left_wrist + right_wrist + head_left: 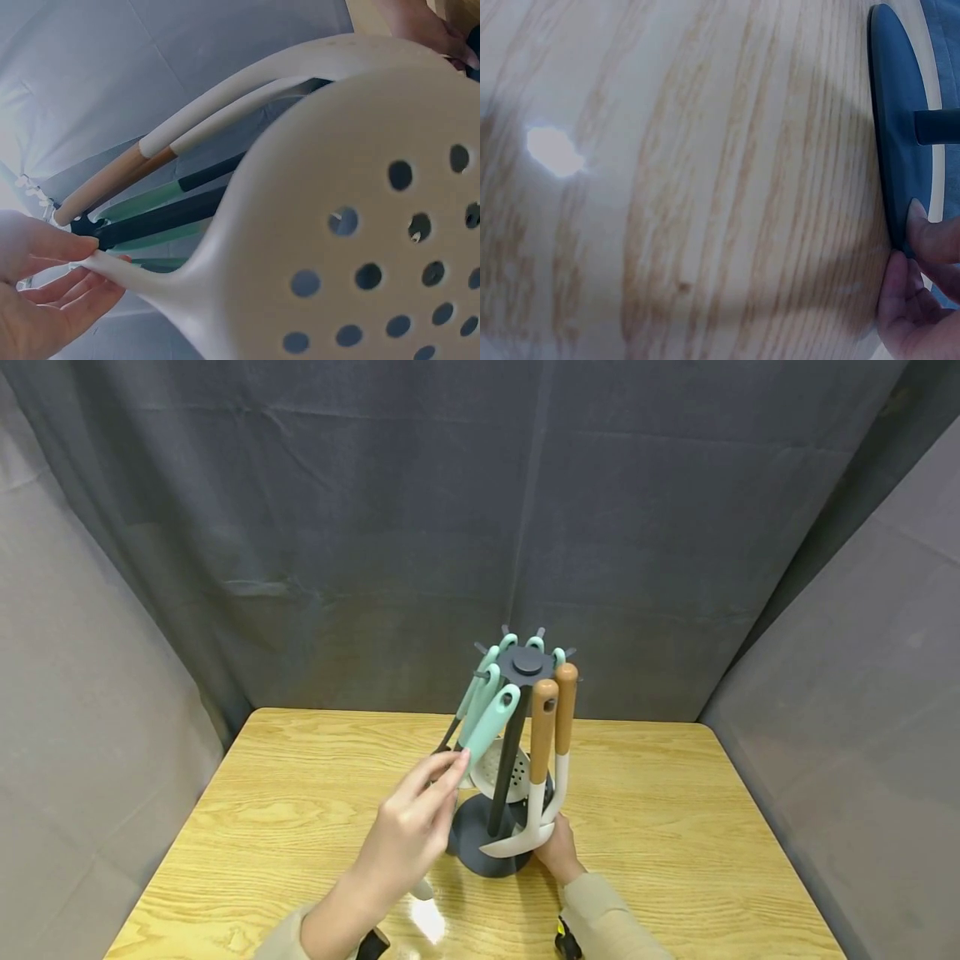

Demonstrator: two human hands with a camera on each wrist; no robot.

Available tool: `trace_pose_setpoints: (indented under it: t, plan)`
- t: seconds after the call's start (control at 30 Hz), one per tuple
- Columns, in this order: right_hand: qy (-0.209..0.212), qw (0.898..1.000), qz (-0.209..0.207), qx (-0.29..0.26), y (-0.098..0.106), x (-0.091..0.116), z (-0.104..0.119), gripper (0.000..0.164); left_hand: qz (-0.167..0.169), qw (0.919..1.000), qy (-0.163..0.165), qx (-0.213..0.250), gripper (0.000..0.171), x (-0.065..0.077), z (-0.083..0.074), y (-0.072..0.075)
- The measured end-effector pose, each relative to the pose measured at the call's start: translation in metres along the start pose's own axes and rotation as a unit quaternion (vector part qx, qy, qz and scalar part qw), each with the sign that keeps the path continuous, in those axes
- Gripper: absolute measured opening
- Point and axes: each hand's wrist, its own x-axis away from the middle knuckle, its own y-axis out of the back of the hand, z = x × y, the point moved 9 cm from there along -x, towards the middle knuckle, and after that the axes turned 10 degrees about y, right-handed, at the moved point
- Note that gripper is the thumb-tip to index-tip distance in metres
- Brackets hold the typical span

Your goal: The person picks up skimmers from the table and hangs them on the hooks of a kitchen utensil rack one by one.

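My left hand (408, 822) pinches a skimmer (251, 307) between thumb and fingers, near where its mint handle (491, 725) meets the pale neck. Its round, pale head, pierced with holes, fills much of the left wrist view. In the head view my hand and forearm hide most of that head, and the handle's top end overlaps the rack of a dark utensil stand (480, 853). My right hand (558, 852) grips the stand's round base at its right edge. The right wrist view shows the thumb (934, 238) on top of the base, fingers at its rim.
Around the stand hang several other mint-handled utensils and two with wooden handles (543, 739) and white lower parts, on the right. Another perforated utensil (489, 768) hangs behind the post. The stand is on a wood-grain table (660, 835), with grey curtains (360, 527) behind and at both sides.
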Motion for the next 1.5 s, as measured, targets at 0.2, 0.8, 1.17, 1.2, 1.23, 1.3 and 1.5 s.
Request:
trace_pose_setpoints:
  t: [0.2, 0.8, 1.17, 1.2, 1.23, 1.3, 1.5]
  plan:
    - [-0.011, 1.000, 0.002, 0.003, -0.001, -0.001, -0.002, 0.011, -0.015, 0.9999, -0.003, -0.004, 0.029, 0.002, 0.000, -0.006]
    - [-0.010, 1.000, 0.004, 0.003, -0.001, 0.000, -0.002, 0.012, -0.038, 0.9993, 0.005, 0.002, 0.030, 0.006, 0.000, -0.022]
    - [-0.010, 1.000, 0.004, -0.003, 0.000, 0.000, 0.000, 0.012, -0.063, 0.9980, 0.002, 0.008, 0.029, 0.008, 0.000, -0.027]
    - [-0.010, 1.000, 0.004, -0.003, 0.000, 0.001, 0.000, 0.012, -0.067, 0.9977, 0.001, 0.008, 0.029, 0.008, 0.000, -0.028]
    - [-0.011, 1.000, 0.005, 0.000, 0.000, 0.001, 0.000, 0.012, -0.070, 0.9975, -0.001, 0.010, 0.029, 0.009, 0.000, -0.028]
    - [-0.011, 1.000, 0.006, 0.003, -0.001, 0.001, 0.000, 0.012, -0.075, 0.9971, -0.002, 0.015, 0.028, 0.009, 0.001, -0.029]
    - [-0.012, 1.000, 0.007, 0.004, -0.001, 0.001, -0.002, 0.013, -0.080, 0.9964, -0.001, 0.028, 0.037, 0.011, 0.003, -0.032]
